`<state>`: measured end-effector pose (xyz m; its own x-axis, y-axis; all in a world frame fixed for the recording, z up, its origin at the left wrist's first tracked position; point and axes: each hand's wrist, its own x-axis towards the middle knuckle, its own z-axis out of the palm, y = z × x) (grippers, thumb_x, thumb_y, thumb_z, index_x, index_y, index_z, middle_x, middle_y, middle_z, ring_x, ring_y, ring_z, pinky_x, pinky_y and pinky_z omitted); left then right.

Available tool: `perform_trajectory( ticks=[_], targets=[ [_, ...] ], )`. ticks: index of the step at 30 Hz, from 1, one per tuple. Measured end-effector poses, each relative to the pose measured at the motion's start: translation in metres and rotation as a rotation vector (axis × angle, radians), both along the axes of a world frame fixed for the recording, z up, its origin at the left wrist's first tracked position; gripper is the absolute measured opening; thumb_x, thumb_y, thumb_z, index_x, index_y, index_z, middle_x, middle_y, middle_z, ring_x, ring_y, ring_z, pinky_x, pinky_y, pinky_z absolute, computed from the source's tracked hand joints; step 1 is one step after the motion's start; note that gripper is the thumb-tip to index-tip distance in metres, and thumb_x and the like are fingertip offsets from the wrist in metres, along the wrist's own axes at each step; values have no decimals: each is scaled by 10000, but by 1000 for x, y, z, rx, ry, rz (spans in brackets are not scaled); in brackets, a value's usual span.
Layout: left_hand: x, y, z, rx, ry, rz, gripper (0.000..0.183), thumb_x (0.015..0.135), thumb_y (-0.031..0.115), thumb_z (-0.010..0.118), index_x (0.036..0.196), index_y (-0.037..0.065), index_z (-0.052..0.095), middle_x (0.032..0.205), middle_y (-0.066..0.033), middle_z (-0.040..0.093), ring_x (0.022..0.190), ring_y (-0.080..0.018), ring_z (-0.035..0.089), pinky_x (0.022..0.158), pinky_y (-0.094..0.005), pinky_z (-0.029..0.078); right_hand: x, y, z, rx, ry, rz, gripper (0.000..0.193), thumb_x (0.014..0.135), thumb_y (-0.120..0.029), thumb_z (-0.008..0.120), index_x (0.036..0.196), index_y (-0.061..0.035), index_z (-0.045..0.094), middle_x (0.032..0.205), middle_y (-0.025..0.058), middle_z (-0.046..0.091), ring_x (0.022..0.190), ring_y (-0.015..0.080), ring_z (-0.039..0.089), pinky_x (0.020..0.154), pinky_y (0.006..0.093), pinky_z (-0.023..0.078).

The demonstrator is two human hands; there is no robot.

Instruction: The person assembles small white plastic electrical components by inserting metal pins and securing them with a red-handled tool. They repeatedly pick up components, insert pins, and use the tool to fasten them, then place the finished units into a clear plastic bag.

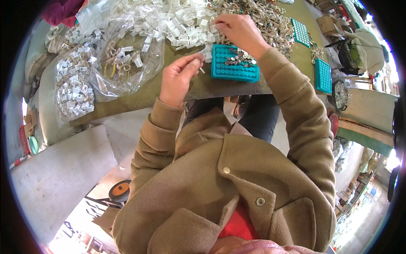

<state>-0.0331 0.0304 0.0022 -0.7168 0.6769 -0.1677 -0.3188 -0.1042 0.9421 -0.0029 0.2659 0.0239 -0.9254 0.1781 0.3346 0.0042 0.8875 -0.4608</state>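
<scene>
My left hand [176, 80] is raised just over the table's near edge, left of a teal tray. Thumb and forefinger pinch a small white piece [202, 70], of which only a thin end shows. My right hand [242, 30] reaches past the tray, its fingers curled together at the border of two heaps; whatever they grip is hidden. Left of it spreads a heap of white plastic housings [186, 25]; to its right lies a heap of brownish wired parts [275, 29]. The teal tray [232, 75] has rows of pockets, with small round silver and dark parts scattered at its right.
Clear plastic bags [127, 80] of white parts with leads lie at the left, one hanging over the edge. Two more teal trays, one with white pieces [300, 33] and one at the corner [323, 76], lie right. A wheel [120, 190] stands on the floor.
</scene>
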Motion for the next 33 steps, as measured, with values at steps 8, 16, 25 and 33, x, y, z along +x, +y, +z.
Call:
perform_trajectory(
  ticks=[8, 16, 25, 33],
  targets=[
    [-18, 23, 11, 102, -18, 135, 285, 950, 111, 605, 1221, 28, 639, 1122, -62, 699, 881, -98, 661, 711, -228, 502, 5, 3, 19, -938, -16, -34, 236, 982, -193, 606, 1135, -28, 679, 966, 16, 707, 815, 79, 665, 730, 220, 528],
    [-18, 32, 14, 105, 235, 178, 253, 888, 90, 690, 1089, -46, 618, 950, -107, 701, 795, -104, 655, 667, -214, 512, 10, -52, 37, -748, 18, 27, 200, 899, -189, 683, 978, -10, 724, 723, 19, 660, 601, 62, 575, 537, 239, 468],
    [-10, 3, 11, -30, 131, -243, 66, 838, 78, 706, 886, 54, 668, 760, 47, 585, 668, -23, 458, 597, -201, 355, 35, -76, 28, -776, 116, -32, 162, 880, -127, 704, 980, -2, 676, 774, -8, 643, 649, 41, 537, 565, 221, 449],
    [5, -6, 13, -128, 165, -341, 102, 850, 85, 717, 867, 12, 647, 759, 19, 620, 720, -43, 542, 640, -211, 429, 60, -98, 14, -990, 164, -57, 117, 862, -62, 712, 952, -3, 666, 805, -11, 652, 685, 40, 558, 587, 208, 462]
  ],
)
